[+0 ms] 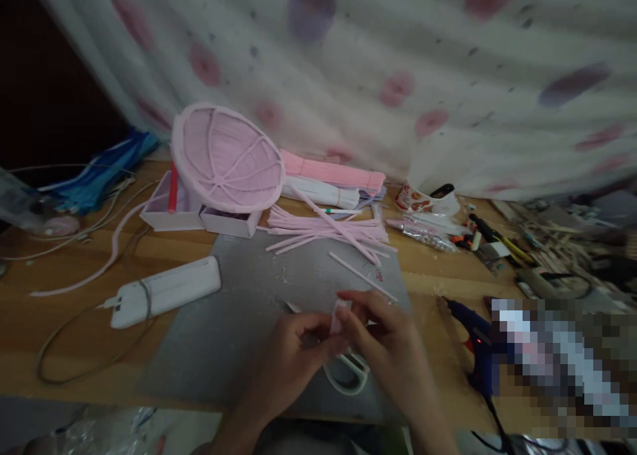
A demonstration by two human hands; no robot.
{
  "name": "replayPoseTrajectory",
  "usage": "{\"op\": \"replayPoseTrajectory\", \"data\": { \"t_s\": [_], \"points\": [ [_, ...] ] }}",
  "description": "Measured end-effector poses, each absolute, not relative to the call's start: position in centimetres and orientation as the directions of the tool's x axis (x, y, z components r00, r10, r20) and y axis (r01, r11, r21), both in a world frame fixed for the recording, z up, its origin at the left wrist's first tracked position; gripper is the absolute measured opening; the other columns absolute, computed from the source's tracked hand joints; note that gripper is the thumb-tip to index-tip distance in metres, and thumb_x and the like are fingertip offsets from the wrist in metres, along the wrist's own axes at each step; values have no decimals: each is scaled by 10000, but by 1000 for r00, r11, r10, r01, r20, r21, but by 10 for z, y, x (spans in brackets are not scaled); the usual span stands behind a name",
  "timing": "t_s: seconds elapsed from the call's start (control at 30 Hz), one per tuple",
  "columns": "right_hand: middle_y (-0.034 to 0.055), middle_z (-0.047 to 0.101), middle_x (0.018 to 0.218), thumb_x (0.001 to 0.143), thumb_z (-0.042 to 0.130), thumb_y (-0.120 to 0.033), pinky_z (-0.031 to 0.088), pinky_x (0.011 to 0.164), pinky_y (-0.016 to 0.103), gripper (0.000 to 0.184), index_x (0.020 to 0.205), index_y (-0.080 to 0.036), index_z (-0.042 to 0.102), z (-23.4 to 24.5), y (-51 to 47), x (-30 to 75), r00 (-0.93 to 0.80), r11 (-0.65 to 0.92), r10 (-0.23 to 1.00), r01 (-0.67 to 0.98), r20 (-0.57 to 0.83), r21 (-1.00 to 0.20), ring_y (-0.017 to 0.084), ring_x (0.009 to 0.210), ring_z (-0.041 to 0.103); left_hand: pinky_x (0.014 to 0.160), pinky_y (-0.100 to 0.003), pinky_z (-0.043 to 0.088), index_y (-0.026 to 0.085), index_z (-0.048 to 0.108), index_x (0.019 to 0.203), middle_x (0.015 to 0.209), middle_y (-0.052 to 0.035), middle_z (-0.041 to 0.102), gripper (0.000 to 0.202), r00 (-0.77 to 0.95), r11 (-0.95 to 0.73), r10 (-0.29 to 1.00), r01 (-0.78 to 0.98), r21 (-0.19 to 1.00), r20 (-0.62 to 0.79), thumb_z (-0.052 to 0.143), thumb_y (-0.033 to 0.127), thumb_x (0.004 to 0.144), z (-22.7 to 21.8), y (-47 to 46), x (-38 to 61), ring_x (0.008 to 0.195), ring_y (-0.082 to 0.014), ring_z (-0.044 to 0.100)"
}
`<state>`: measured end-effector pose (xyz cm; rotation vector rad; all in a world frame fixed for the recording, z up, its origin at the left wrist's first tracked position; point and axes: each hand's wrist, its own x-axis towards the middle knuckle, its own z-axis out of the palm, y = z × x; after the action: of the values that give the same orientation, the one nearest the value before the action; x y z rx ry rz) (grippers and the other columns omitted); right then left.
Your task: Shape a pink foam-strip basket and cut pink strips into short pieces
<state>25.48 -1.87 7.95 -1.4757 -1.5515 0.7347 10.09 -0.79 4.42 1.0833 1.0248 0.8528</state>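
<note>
My left hand (293, 349) and my right hand (383, 335) meet over a grey mat (223, 322) near the table's front edge. Both pinch a small pale pink paper piece (339, 316) between their fingertips. Beneath the hands lie white-handled scissors (348, 375), their blade tip poking out to the left. A loose pile of pink paper strips (328, 233) lies at the mat's far edge. One single strip (361, 276) rests just beyond my right hand.
A pink round woven dish (226, 156) leans on small boxes at the back left. A white power bank (164, 292) with cables sits left of the mat. A blue glue gun (475, 339) lies right, with cluttered tools beyond. A spotted curtain hangs behind.
</note>
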Motion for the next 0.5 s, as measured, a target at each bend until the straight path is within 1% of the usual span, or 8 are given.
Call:
{"op": "replayPoseTrajectory", "data": {
  "t_s": [0.1,0.17,0.23,0.37,0.43,0.5],
  "points": [
    [-9,593,633,866,662,-355,437,456,178,197,835,-182,751,67,-15,255,62,89,991,383,121,-919,105,522,558,695,-249,422,188,741,740,701,8,691,210,391,253,892,-17,967,-226,755,393,784,42,-9,104,722,-164,590],
    [-10,582,627,856,667,-386,423,428,183,235,767,-179,734,61,-13,259,75,13,997,290,37,-957,103,497,531,729,-263,435,185,750,790,745,-10,716,268,412,273,877,-6,962,-247,709,448,822,41,-7,106,757,-181,615],
    [-18,557,588,836,680,-411,381,394,185,272,704,-175,707,57,-12,265,85,-39,996,227,-20,-973,95,459,481,739,-271,435,187,752,810,766,-23,727,326,416,263,873,36,964,-254,642,488,869,42,-4,108,774,-193,630],
    [-37,501,516,811,698,-370,310,410,192,275,615,-179,664,57,-7,276,100,-10,995,232,14,-973,84,450,409,688,-261,401,199,694,704,695,-10,657,390,410,134,893,147,980,-184,549,479,934,51,1,114,720,-181,592],
    [-37,493,509,812,693,-375,298,421,199,294,594,-183,651,58,-5,280,92,-4,996,234,18,-972,88,459,403,673,-255,389,207,672,687,678,2,622,402,428,93,889,181,979,-164,518,463,957,53,3,116,702,-172,574],
    [-28,510,520,810,693,-394,297,433,206,317,579,-184,637,57,-4,282,87,0,996,241,21,-971,98,482,419,667,-253,388,212,677,695,672,5,614,408,461,87,871,200,976,-172,496,452,970,53,5,117,697,-172,573]
  ]
}}
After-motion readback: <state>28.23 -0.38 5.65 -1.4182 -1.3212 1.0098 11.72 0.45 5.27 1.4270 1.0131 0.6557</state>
